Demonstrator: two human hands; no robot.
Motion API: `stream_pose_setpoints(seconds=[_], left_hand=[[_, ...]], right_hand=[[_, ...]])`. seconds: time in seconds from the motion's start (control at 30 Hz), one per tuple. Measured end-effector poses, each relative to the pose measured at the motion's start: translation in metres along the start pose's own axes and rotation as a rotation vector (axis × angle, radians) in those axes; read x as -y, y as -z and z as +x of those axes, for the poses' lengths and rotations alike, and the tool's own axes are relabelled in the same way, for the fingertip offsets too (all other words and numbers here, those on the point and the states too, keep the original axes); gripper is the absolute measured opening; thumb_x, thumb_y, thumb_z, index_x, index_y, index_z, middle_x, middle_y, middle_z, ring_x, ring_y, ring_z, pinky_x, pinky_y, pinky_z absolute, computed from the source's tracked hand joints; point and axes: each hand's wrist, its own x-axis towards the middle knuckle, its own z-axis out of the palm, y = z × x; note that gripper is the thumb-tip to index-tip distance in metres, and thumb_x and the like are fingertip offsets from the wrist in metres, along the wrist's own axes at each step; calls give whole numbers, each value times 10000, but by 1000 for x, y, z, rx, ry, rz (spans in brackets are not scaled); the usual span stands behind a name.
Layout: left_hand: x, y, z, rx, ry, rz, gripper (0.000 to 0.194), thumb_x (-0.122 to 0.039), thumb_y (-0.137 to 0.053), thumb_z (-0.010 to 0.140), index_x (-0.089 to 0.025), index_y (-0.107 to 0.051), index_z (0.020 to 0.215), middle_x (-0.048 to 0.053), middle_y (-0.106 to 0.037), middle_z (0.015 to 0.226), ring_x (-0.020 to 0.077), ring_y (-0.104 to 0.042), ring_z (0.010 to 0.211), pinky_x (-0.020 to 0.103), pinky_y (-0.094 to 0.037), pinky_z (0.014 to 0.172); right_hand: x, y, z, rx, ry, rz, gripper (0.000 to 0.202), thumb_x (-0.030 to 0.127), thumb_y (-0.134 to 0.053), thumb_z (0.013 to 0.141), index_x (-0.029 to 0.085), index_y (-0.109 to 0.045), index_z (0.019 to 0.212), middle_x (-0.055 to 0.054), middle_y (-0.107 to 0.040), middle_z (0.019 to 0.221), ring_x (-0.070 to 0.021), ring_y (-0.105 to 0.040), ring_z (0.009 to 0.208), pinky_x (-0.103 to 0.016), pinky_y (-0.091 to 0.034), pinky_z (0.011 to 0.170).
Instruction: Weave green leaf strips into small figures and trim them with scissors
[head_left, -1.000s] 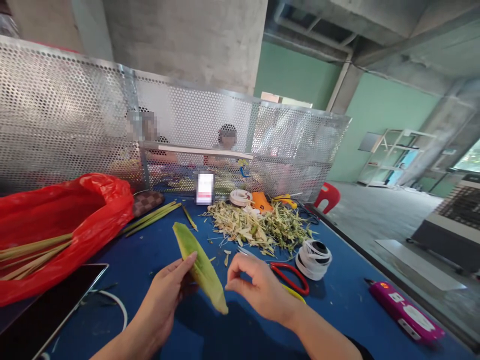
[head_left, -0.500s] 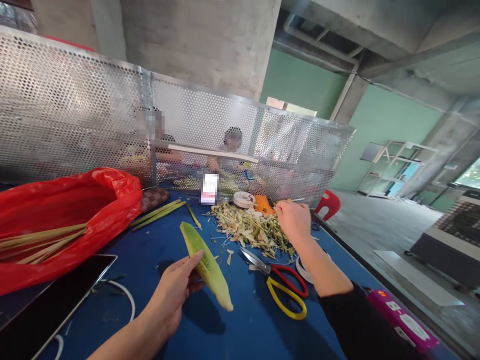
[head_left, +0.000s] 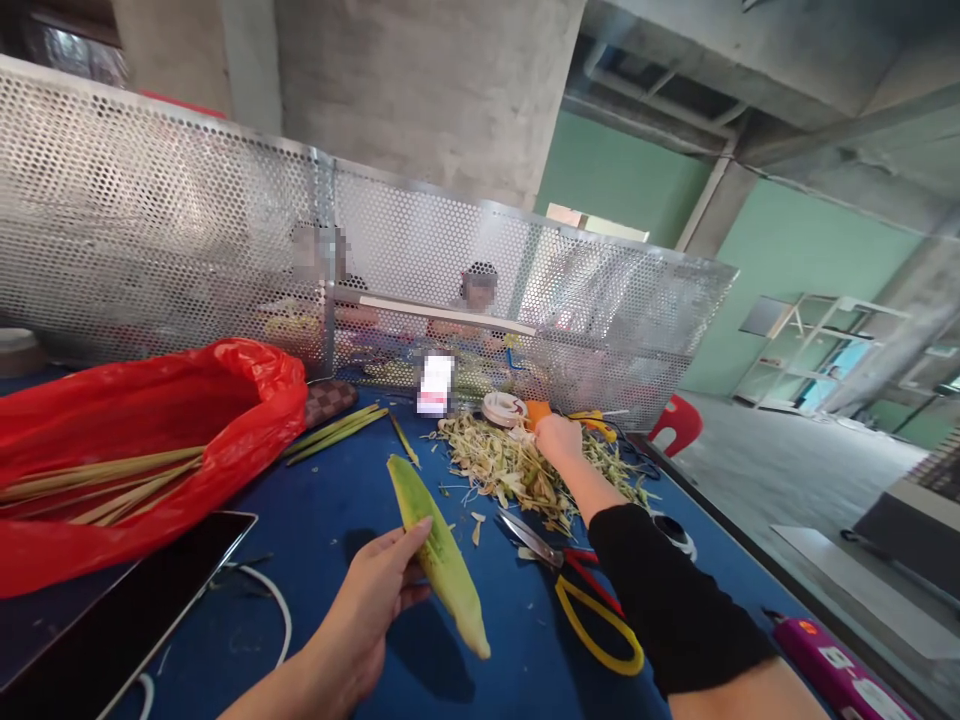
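My left hand (head_left: 386, 580) holds a long, flat, yellow-green piece (head_left: 442, 565), leaf-like and tapered to a pale tip, between thumb and fingers above the table. Over the back of a heap of shredded leaf scraps (head_left: 517, 470) is my right hand (head_left: 559, 440), its fingers curled down beside a crumpled white bit and an orange packet (head_left: 537, 412). What those fingertips touch is hidden. Scissors (head_left: 600, 625) with one red and one yellow handle lie open-bladed under my right forearm, which covers part of the red handle.
A red plastic bag (head_left: 247, 400) with dry stalks stands at the left, behind a dark tablet (head_left: 127, 620) and a white cable (head_left: 281, 610). Green stalks (head_left: 337, 435), a lit phone (head_left: 435, 385) and a tape roll (head_left: 504, 408) lie farther back, before a perforated metal screen (head_left: 420, 230).
My right hand has moved left over the scrap heap, and its forearm now covers part of the scissors. The left hand keeps its hold on the leaf-like piece. The view has shifted slightly.
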Motion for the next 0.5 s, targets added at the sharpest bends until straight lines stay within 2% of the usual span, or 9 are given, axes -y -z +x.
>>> stream_pose_setpoints(seconds=[0.17,0.37,0.5], left_hand=[[-1,-1,-2,-1,-2,2,377,-409,-697,670,-98,-687,884,128,-720,833,188,-643,705,263,-464,627],[0,-1,-3,-5,-7,15,390,-421,-716,646,-107,-694,876,128,-722,831,190,-649,697,260,-468,614],[1,-1,-2,4,-19,-3,378,-406,-709,665,-96,-686,880,134,-721,825,204,-658,712,288,-491,667]], right_hand=[[-8,25,7,-97,-71,89,317,306,-545,897,155,-534,1175,-88,-564,1173,-210,-590,980,-412,-507,816],[-23,54,19,-139,-148,281,315,308,-562,887,155,-543,1162,-84,-569,1159,-206,-595,971,-395,-511,805],[-27,56,9,-278,-150,420,223,292,-491,888,116,-626,914,-92,-668,892,-217,-626,845,-322,-478,728]])
